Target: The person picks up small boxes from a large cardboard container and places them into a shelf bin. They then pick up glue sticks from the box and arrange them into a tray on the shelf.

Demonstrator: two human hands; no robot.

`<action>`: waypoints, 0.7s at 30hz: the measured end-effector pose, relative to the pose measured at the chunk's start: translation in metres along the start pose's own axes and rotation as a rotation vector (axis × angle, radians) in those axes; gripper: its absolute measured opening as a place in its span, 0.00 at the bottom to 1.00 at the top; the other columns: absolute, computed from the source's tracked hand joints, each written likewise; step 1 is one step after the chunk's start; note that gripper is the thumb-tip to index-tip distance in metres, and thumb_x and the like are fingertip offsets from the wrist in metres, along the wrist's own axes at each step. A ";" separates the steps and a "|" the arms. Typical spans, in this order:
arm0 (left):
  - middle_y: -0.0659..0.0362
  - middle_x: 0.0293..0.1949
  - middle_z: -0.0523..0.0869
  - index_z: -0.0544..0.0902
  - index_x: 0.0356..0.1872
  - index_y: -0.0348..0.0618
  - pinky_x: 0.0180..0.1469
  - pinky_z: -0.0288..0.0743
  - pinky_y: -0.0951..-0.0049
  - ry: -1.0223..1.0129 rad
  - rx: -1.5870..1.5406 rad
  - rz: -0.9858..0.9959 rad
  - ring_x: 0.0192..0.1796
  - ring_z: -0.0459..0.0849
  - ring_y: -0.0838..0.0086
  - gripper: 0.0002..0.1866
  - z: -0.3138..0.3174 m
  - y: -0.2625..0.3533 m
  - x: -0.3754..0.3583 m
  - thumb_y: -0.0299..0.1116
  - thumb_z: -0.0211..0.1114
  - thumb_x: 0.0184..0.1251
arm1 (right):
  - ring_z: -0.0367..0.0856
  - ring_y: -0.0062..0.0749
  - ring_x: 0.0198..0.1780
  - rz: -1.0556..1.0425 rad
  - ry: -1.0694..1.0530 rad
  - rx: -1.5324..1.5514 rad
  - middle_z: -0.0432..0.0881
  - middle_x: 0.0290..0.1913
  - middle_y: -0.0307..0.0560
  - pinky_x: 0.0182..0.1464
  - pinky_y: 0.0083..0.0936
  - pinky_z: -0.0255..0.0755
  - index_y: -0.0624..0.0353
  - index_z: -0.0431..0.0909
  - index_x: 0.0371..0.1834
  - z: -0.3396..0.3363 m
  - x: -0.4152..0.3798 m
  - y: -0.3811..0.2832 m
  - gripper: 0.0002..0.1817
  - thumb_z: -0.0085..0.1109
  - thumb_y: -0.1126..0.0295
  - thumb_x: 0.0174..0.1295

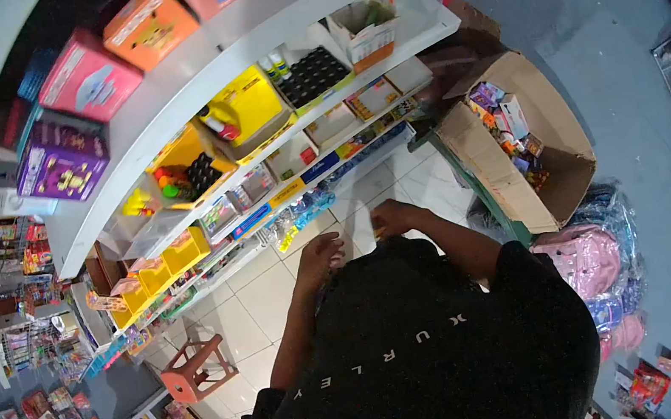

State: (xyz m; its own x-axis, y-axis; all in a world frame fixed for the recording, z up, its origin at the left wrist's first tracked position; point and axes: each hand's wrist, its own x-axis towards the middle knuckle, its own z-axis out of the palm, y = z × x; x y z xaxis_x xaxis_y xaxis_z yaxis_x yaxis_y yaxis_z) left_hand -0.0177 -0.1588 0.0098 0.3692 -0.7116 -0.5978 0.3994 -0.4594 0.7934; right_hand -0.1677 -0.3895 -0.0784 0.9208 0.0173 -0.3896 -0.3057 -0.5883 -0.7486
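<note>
Five boxes [63, 164] stood along the upper shelf [215, 57] at a shop display, above one red stool [190, 379] on the tiled floor [256, 300]. Two large yellow display trays [246, 112] sat lower down, one behind the other along the shelving. Blue-wrapped packets [314, 206], too overlapped to count, lay by the bottom shelf, ahead of both hands and nearer the left; their row ran with the shelf, from lower left to upper right. One yellow item [286, 239] showed at their near end.

The left hand [321, 259] was apart from the packets, its fingers loosely bent and spread, with nothing visible in it. The right hand [396, 217] curled inward near the front of a black shirt [416, 292]; whether it held anything could not be told. On the right hand's side, well apart, one open carton [478, 157] of mixed small goods slanted toward one large pink bag [584, 260] in clear plastic.
</note>
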 end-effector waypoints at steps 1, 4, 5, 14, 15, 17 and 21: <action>0.53 0.43 0.86 0.77 0.57 0.33 0.42 0.77 0.74 0.021 -0.076 0.004 0.38 0.84 0.73 0.20 0.005 0.005 0.000 0.35 0.63 0.70 | 0.85 0.41 0.39 0.052 -0.007 -0.077 0.85 0.33 0.47 0.41 0.36 0.78 0.59 0.83 0.35 0.009 -0.003 0.042 0.19 0.78 0.64 0.43; 0.53 0.45 0.85 0.76 0.58 0.33 0.42 0.77 0.74 0.090 -0.081 -0.003 0.39 0.83 0.73 0.20 0.008 0.012 0.005 0.36 0.62 0.71 | 0.86 0.41 0.37 0.180 -0.028 -0.103 0.87 0.34 0.49 0.42 0.36 0.79 0.58 0.85 0.37 0.018 -0.035 0.149 0.20 0.75 0.57 0.45; 0.53 0.45 0.84 0.76 0.57 0.33 0.43 0.77 0.74 0.111 -0.092 0.005 0.40 0.84 0.74 0.19 0.008 0.011 0.007 0.36 0.62 0.71 | 0.86 0.41 0.35 0.143 0.022 -0.275 0.87 0.31 0.48 0.42 0.37 0.79 0.55 0.86 0.35 0.018 -0.052 0.174 0.17 0.73 0.56 0.48; 0.56 0.43 0.85 0.77 0.57 0.35 0.42 0.76 0.78 0.202 -0.149 -0.064 0.38 0.84 0.77 0.19 0.044 0.004 0.007 0.36 0.61 0.72 | 0.85 0.29 0.26 0.470 0.155 0.295 0.87 0.26 0.41 0.35 0.29 0.80 0.56 0.87 0.30 -0.001 -0.080 0.241 0.13 0.72 0.58 0.48; 0.57 0.42 0.86 0.76 0.57 0.35 0.43 0.75 0.78 0.202 -0.140 -0.076 0.38 0.84 0.78 0.19 0.050 0.005 0.006 0.37 0.61 0.72 | 0.85 0.29 0.25 0.462 0.170 0.237 0.87 0.25 0.42 0.35 0.29 0.80 0.57 0.87 0.30 -0.013 -0.070 0.225 0.13 0.72 0.59 0.48; 0.53 0.47 0.86 0.75 0.59 0.33 0.46 0.77 0.74 0.162 -0.077 -0.069 0.42 0.85 0.73 0.22 0.054 0.001 0.008 0.40 0.59 0.73 | 0.85 0.30 0.28 0.417 0.173 0.123 0.87 0.28 0.42 0.39 0.31 0.80 0.58 0.86 0.29 -0.033 -0.046 0.213 0.12 0.74 0.62 0.46; 0.55 0.43 0.87 0.76 0.57 0.33 0.45 0.77 0.75 0.181 -0.124 -0.057 0.41 0.85 0.74 0.21 0.064 -0.003 0.004 0.40 0.58 0.73 | 0.83 0.31 0.34 0.152 0.417 0.202 0.84 0.28 0.43 0.39 0.30 0.75 0.56 0.81 0.24 -0.083 0.016 0.210 0.07 0.72 0.71 0.44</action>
State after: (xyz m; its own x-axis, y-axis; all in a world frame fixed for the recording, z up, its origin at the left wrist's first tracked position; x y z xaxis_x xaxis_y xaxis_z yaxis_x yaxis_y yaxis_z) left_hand -0.0716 -0.1940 0.0124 0.4833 -0.5744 -0.6606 0.5197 -0.4190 0.7446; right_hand -0.1973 -0.5800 -0.1977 0.8681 -0.4062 -0.2854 -0.4470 -0.3896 -0.8052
